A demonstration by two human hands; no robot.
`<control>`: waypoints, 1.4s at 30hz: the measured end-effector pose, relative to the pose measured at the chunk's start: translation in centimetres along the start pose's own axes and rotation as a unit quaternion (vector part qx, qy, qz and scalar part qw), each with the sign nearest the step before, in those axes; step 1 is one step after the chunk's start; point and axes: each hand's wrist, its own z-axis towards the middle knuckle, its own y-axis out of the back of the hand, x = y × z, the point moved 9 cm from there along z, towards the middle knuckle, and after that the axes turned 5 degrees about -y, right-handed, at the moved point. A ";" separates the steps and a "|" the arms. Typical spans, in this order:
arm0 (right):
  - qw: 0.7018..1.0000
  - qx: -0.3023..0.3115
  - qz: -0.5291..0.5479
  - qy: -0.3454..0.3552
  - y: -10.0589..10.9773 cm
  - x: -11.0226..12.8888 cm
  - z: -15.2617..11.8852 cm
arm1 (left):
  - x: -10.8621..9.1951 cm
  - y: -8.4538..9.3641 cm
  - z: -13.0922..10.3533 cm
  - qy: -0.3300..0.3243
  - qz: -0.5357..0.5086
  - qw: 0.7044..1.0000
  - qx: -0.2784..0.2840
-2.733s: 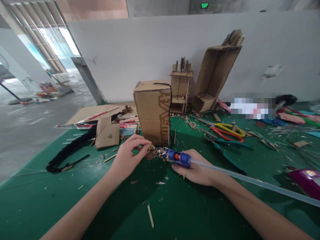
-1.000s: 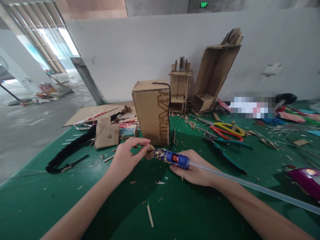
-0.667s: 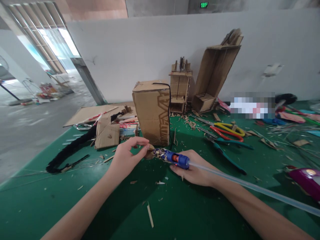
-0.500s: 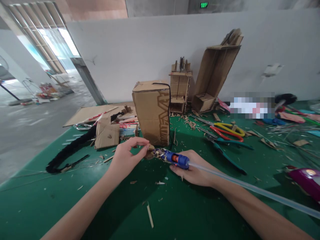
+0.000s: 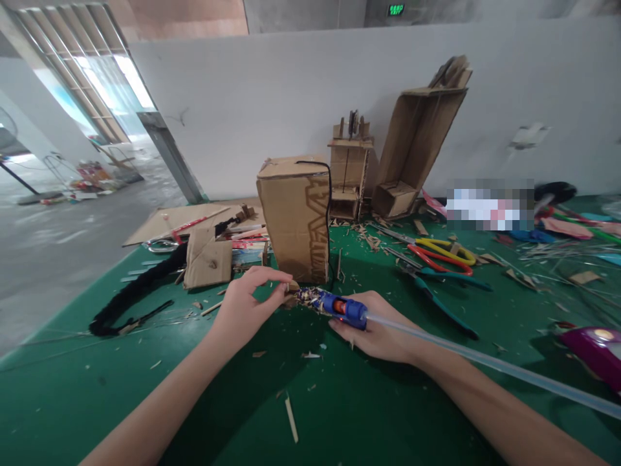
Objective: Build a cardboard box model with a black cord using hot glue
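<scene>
My right hand [image 5: 376, 330] is wrapped round a blue glue gun [image 5: 347, 310], with a long translucent glue stick [image 5: 480, 359] trailing from its back toward the right edge. Scraps cling to the gun's front end, which points left. My left hand [image 5: 252, 301] pinches a small piece of brown cardboard [image 5: 292, 287] between thumb and fingers, at the gun's tip. Whether tip and piece touch cannot be made out. Just behind them a tall cardboard box [image 5: 294, 223] stands upright, a black cord along its right edge.
Red and yellow handled scissors [image 5: 444, 254] and dark green handled pliers [image 5: 444, 304] lie at the right, a purple tool [image 5: 594, 353] beyond them. A black braided loop [image 5: 136, 291] and cut cardboard [image 5: 207, 262] lie left. Cardboard structures [image 5: 420, 142] stand against the wall.
</scene>
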 end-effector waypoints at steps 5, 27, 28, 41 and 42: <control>0.996 -0.023 -0.064 0.058 1.3 0.7 -0.4 | -0.6 0.7 0.2 -0.033 0.058 0.998 -0.019; 0.874 -0.105 -0.419 -0.222 13.2 -7.8 1.2 | -0.8 0.9 0.4 -0.035 0.068 0.997 -0.027; 0.884 -0.093 -0.404 -0.216 13.0 -8.0 1.3 | -0.8 0.9 0.4 -0.034 0.068 0.997 -0.026; 0.919 -0.096 -0.347 -0.162 9.8 -9.2 3.8 | -0.7 0.6 0.2 -0.047 0.081 0.995 -0.028; 0.916 -0.094 -0.352 -0.170 9.9 -9.3 3.9 | -0.9 0.6 0.2 -0.053 0.087 0.994 -0.030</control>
